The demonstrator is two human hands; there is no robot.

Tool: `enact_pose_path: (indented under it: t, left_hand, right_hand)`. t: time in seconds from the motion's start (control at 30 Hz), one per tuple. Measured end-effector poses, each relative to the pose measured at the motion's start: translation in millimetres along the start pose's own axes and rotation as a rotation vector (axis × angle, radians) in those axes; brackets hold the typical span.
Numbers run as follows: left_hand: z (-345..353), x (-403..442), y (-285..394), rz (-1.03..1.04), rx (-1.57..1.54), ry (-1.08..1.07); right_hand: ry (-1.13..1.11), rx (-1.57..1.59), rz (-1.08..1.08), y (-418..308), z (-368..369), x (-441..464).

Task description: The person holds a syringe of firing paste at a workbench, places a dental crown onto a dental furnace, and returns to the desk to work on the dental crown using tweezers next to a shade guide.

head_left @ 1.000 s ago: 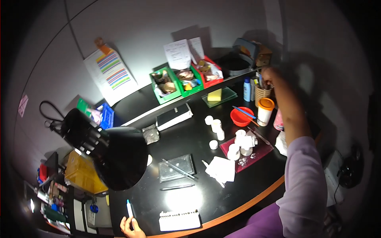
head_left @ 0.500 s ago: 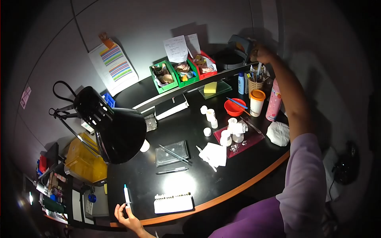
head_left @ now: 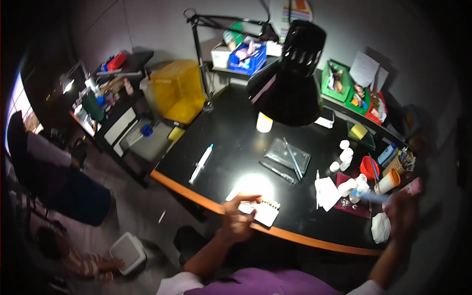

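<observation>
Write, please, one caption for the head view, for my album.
Black table in lamplight: left hand by a white block, blurred right hand by a pink bottle.

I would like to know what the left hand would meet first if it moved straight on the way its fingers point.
Probably the white block just by the fingertips of the left hand, though depth is unclear.

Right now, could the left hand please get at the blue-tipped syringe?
Probably yes: the left hand looks empty, and only bare tabletop seems to lie between it and the syringe.
</observation>
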State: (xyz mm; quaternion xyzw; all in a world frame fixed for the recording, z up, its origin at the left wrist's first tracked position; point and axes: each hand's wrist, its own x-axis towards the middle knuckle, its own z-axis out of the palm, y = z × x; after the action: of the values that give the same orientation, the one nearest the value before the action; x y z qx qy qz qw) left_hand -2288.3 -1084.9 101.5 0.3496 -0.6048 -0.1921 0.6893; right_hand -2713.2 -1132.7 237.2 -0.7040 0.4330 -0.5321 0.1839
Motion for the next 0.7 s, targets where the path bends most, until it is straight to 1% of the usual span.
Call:
enact_pose_path:
  t: [0.03,0.07,0.1,0.13,0.2,0.23,0.27,0.33,0.4,0.43,0.47,0.5,0.53,0.6,0.63,0.7]
  left_hand:
    - [15.0,5.5,14.3,-0.051,-0.041,-0.200]
    - [33.7,8.4,15.6,-0.027,-0.135,-0.278]
    - [47.9,12.6,16.2,0.004,-0.208,-0.299]
    - [54.1,11.1,20.8,-0.109,-0.258,-0.329]
    - [72.5,4.1,17.0,-0.226,-0.487,-0.198]
    - [72.6,3.0,18.5,-0.287,-0.499,-0.160]
    - [70.2,1.9,18.3,-0.354,-0.599,-0.145]
    - [60.1,-2.9,13.4,-0.440,-0.546,-0.191]
    - [55.0,-6.3,11.1,-0.428,-0.701,-0.114]
    - [53.6,-8.5,9.4,-0.422,-0.780,-0.073]
    - [53.5,-10.1,7.7,-0.396,-0.984,-0.024]
    - [53.1,-12.7,9.1,-0.404,-0.994,0.004]
    - [52.9,-13.5,11.9,-0.411,-1.006,0.027]
    - [51.6,-16.7,9.8,-0.465,-0.874,0.023]
    - [50.9,-18.2,7.3,-0.490,-0.810,0.016]
    - [46.1,-22.7,-0.9,-0.474,-0.875,0.077]
  right_hand:
    - [-0.012,0.184,-0.026,-6.6,37.2,-33.9]
    - [-0.061,0.261,0.090,5.2,54.0,-60.7]
    - [-0.004,0.373,0.121,5.4,86.6,-72.5]
    - [0.057,0.484,0.149,3.4,119.5,-86.6]
    - [0.126,0.637,0.273,0.1,163.5,-102.1]
    - [0.101,0.659,0.331,-0.8,180.0,-107.3]
    - [0.079,0.680,0.389,-3.3,192.2,-111.8]
    - [-0.066,0.769,0.470,-9.4,204.3,-117.5]
    - [-0.107,0.925,0.540,-10.7,212.7,-122.2]
    - [-0.097,0.950,0.588,-10.4,216.2,-123.0]
    - [-0.084,0.973,0.636,-9.6,219.2,-122.7]
    - [-0.068,0.996,0.683,-8.9,221.8,-123.1]
    - [-0.069,1.016,0.701,-7.9,224.0,-124.7]
    - [-0.062,1.057,0.729,-6.1,226.5,-125.5]
    - [-0.133,0.975,0.672,-6.8,225.8,-124.6]
    - [-0.264,0.806,0.559,-10.5,220.3,-121.5]
